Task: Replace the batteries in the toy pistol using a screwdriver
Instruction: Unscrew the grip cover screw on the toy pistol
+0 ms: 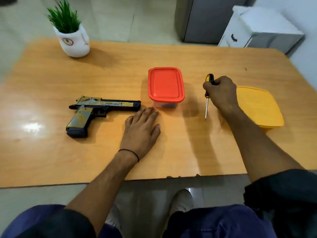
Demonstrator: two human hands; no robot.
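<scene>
Right hand [221, 93] grips the screwdriver [208, 95] upright, tip near the table [51, 160]. Left hand [141, 129] lies flat, fingers straight, toy pistol [99, 110] just beside its fingertips.

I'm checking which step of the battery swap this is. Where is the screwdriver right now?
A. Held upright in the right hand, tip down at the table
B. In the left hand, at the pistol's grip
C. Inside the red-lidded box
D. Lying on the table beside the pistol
A: the right hand grips the screwdriver by its handle, shaft pointing down at the table, while the left hand lies flat near the pistol.
</scene>
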